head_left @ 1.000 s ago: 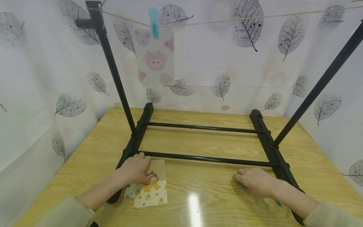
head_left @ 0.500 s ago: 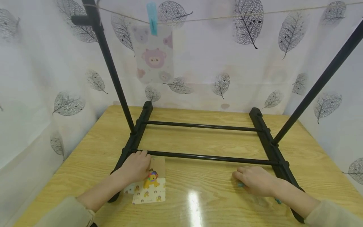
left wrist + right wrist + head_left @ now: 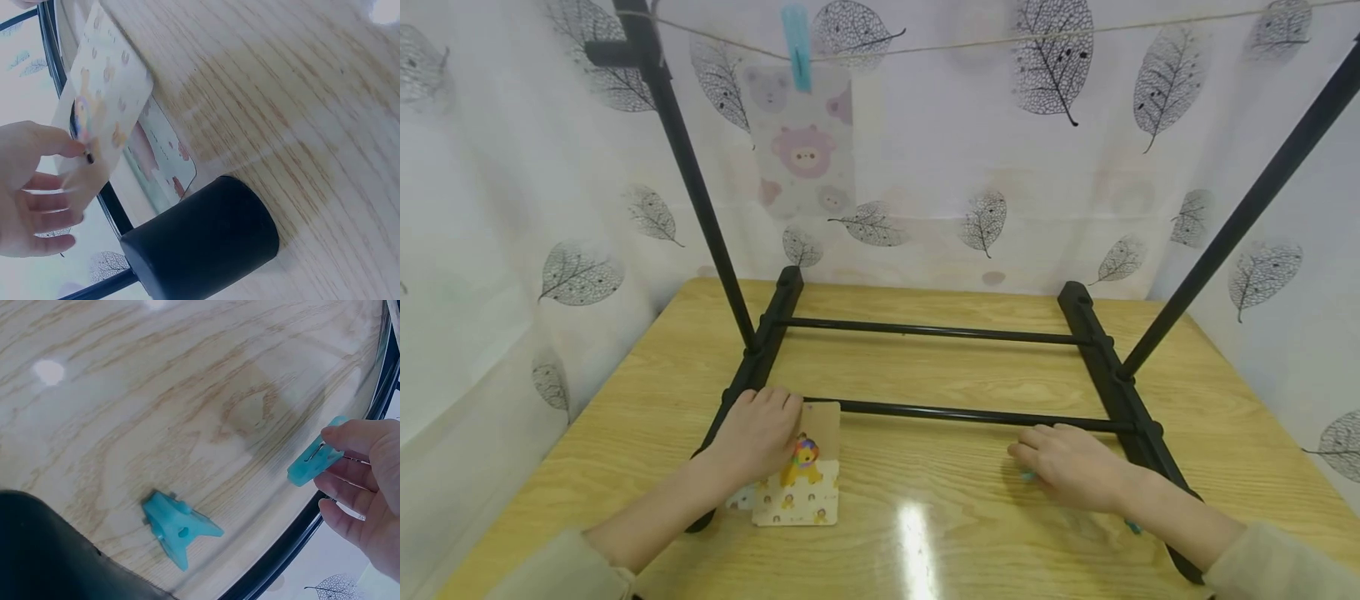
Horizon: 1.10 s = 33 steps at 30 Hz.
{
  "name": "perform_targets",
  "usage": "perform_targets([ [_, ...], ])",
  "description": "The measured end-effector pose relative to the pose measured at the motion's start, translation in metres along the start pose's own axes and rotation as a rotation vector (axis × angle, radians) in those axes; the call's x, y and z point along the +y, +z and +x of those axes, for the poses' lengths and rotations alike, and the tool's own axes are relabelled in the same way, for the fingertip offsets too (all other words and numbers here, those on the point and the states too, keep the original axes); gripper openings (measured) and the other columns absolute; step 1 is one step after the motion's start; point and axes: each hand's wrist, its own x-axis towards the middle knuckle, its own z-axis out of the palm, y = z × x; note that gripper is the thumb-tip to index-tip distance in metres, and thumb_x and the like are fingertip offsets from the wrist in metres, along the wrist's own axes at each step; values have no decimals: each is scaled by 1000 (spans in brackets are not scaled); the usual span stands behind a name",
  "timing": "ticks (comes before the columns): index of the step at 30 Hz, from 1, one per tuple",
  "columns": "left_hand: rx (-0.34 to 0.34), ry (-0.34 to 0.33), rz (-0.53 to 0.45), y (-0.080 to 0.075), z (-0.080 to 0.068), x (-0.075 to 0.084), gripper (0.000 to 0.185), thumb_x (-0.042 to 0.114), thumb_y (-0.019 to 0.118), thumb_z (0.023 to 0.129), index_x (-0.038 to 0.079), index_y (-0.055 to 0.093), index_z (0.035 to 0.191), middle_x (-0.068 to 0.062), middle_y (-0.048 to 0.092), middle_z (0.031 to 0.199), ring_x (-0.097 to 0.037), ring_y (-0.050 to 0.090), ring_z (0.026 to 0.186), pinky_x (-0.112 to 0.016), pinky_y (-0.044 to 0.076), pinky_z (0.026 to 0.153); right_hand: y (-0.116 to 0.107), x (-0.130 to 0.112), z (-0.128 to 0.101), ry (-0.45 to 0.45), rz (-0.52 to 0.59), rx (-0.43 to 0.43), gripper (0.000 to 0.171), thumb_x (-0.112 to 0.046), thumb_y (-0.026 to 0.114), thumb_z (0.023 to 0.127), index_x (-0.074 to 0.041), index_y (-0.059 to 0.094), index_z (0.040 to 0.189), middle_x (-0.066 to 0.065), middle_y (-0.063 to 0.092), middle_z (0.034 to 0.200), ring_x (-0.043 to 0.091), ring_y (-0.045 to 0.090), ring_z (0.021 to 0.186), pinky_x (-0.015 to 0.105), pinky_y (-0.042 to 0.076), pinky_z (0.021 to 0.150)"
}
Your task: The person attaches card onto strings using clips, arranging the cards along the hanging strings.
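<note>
My left hand (image 3: pixel 760 433) pinches a beige card with a lion picture (image 3: pixel 811 496) between thumb and fingers. In the left wrist view that lion card (image 3: pixel 112 75) is tilted up off the table. A second printed card (image 3: pixel 162 156) lies on the wood beneath it, partly covered. Over on the right, my right hand (image 3: pixel 1067 467) holds a teal clothespin (image 3: pixel 314 457) between thumb and fingertips, just above the tabletop. Another teal clothespin (image 3: pixel 178 528) lies on the table below the right wrist.
A black rack stands on the wooden table (image 3: pixel 880 475), its front crossbar (image 3: pixel 940 412) just beyond both hands. A twine line (image 3: pixel 962 44) runs between the uprights. From it a pale animal-print sheet (image 3: pixel 805 187) hangs by a teal clothespin (image 3: pixel 797 50). A leaf-print curtain (image 3: pixel 925 125) surrounds everything.
My left hand has lifted the lion card slightly and shifted it away from me, toward the front crossbar. The right hand has risen a little with its clothespin.
</note>
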Motion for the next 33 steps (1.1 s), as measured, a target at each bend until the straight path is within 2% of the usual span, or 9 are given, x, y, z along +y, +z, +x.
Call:
perform_targets([
  [3, 126, 8, 19, -1, 1, -1, 16, 16, 65, 79, 5, 55, 83, -10, 54, 73, -27, 55, 66, -37, 43, 57, -1, 1, 0, -10, -3, 11, 41, -12, 83, 64, -4, 65, 100, 3, 59, 88, 15, 57, 74, 25, 48, 60],
  [7, 267, 8, -47, -5, 5, -3, 21, 12, 67, 75, 4, 56, 91, -19, 56, 84, -37, 58, 72, -45, 49, 57, -3, 2, 2, -31, -25, 41, 41, -9, 82, 62, -5, 65, 99, 3, 59, 87, 16, 57, 72, 26, 48, 59],
  [12, 326, -6, -178, -10, 13, -9, 29, 6, 71, 72, 1, 55, 96, -25, 52, 92, -35, 57, 70, -40, 50, 53, -8, 4, 5, -43, -59, 42, 43, -12, 84, 62, -5, 65, 100, 3, 59, 88, 15, 56, 71, 25, 47, 58],
  [15, 343, -30, -190, -14, 18, -12, 38, 9, 76, 69, -6, 56, 99, -23, 52, 93, -31, 56, 72, -38, 51, 58, -13, 4, 7, -32, -66, 38, 43, -13, 83, 64, -5, 65, 102, 4, 58, 89, 16, 57, 73, 26, 49, 61],
  [17, 371, -35, -178, -17, 21, -15, 46, 11, 79, 67, -11, 56, 100, -23, 53, 94, -32, 56, 76, -39, 52, 63, -16, 4, 9, -20, -61, 52, 43, -12, 82, 65, -3, 64, 103, 4, 58, 90, 17, 58, 74, 28, 50, 63],
  [20, 444, -6, -124, -24, 28, -18, 50, 15, 78, 69, -15, 55, 102, -25, 54, 95, -37, 56, 83, -43, 51, 71, -20, 3, 11, 1, -51, 96, 43, -11, 81, 66, -2, 63, 104, 5, 58, 89, 17, 59, 74, 28, 50, 63],
  [23, 542, 24, -30, -31, 36, -21, 45, 19, 73, 73, -12, 57, 102, -24, 55, 95, -38, 56, 84, -45, 47, 73, -23, 3, 15, 21, -66, 149, 45, -11, 82, 65, -1, 62, 105, 5, 59, 89, 17, 59, 74, 30, 51, 63],
  [26, 611, 4, 56, -39, 45, -22, 42, 25, 70, 75, -5, 60, 102, -22, 57, 94, -38, 55, 82, -48, 44, 72, -27, 4, 18, 34, -85, 192, 46, -10, 82, 64, -1, 61, 104, 6, 59, 90, 19, 58, 76, 32, 49, 63],
  [33, 623, -47, 72, -50, 55, -22, 44, 29, 72, 76, 2, 64, 110, -22, 57, 98, -39, 56, 81, -56, 43, 81, -39, 9, 25, 35, -124, 294, 47, -10, 84, 61, -2, 62, 102, 6, 60, 91, 21, 59, 80, 34, 50, 66],
])
